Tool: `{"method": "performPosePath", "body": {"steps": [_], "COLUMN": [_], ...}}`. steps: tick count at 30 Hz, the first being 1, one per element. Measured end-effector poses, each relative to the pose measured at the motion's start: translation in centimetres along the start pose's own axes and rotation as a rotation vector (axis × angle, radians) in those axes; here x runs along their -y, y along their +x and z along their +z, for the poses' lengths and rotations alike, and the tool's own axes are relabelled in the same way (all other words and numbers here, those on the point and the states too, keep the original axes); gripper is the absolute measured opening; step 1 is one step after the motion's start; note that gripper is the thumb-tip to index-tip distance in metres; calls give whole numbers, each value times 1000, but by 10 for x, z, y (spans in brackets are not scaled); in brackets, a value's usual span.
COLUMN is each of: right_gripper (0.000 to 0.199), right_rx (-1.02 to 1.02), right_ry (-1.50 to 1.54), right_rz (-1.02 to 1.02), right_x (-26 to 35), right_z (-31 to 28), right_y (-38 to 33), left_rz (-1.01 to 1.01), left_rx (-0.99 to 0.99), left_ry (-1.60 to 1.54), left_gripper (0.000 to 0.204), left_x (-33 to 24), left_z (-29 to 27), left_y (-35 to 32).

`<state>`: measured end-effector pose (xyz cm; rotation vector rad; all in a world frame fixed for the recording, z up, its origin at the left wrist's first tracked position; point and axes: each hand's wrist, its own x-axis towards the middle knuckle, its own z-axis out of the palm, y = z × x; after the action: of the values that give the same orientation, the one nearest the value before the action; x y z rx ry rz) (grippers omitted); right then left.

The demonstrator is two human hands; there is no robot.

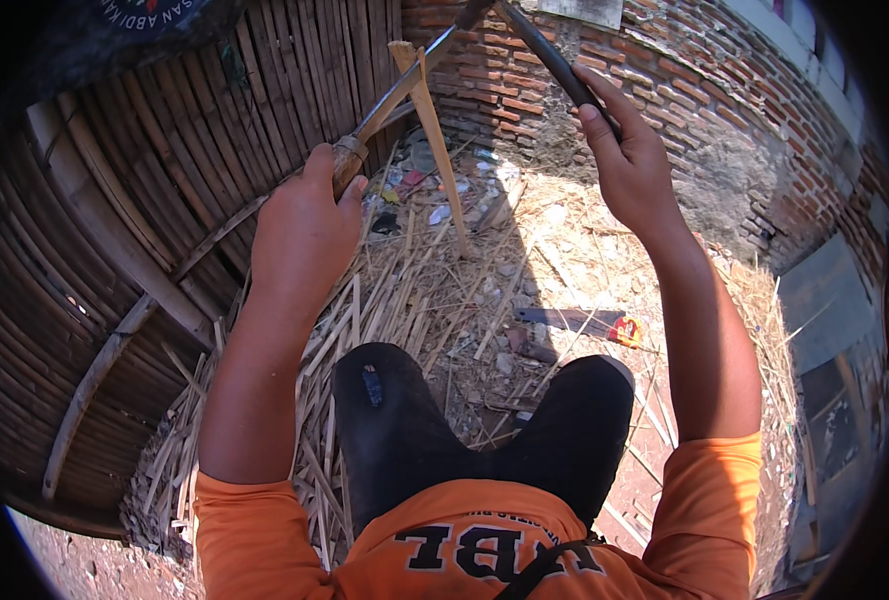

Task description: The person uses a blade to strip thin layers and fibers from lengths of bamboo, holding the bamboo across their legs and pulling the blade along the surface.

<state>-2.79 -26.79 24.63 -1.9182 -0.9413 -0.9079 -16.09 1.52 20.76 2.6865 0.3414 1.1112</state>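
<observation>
My left hand (pixel 309 225) is closed round the wooden handle of a machete (pixel 404 90), whose blade slants up to the right. Across that blade stands a pale split bamboo strip (pixel 434 140), upright and slightly tilted, its top parted near the blade. My right hand (pixel 629 160) grips a dark, long-handled tool (pixel 544 50), raised toward the far end of the blade. The top edge of the view partly cuts off this tool's head, so its kind is unclear, and I cannot tell whether it touches the blade.
Split bamboo strips (pixel 364 300) and shavings litter the ground ahead and left. Between my knees and the brick wall (pixel 664 85) lies a flat dark saw-like tool (pixel 569 320) with an orange-red end (pixel 624 331). A bamboo-slat wall (pixel 154 160) rises at left; grey panels (pixel 834 310) lean at right.
</observation>
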Motion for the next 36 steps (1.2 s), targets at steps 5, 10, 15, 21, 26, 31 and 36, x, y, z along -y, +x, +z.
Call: {"method": "performPosePath", "body": {"steps": [5, 10, 15, 21, 26, 31, 36], "right_gripper": [40, 41, 40, 38, 40, 40, 38], "right_rx": [21, 36, -9, 73, 34, -6, -81], "right_ry": [-23, -72, -11, -93, 10, 30, 55], "right_rz": [37, -35, -46, 11, 88, 28, 47], "right_x": [12, 3, 6, 10, 11, -15, 0], "right_z": [6, 11, 10, 21, 17, 23, 11], "right_y": [8, 15, 7, -7, -15, -17, -7], "left_rz": [14, -5, 13, 27, 3, 16, 22], "left_rx": [19, 36, 31, 35, 54, 44, 43], "left_ry": [-50, -3, -20, -9, -34, 5, -24], "left_gripper": [50, 50, 50, 51, 51, 50, 52], "left_x": [-3, -1, -2, -8, -8, -4, -1], "left_z": [-1, 3, 6, 5, 4, 7, 12], "left_y": [-4, -6, -8, -14, -11, -10, -12]}}
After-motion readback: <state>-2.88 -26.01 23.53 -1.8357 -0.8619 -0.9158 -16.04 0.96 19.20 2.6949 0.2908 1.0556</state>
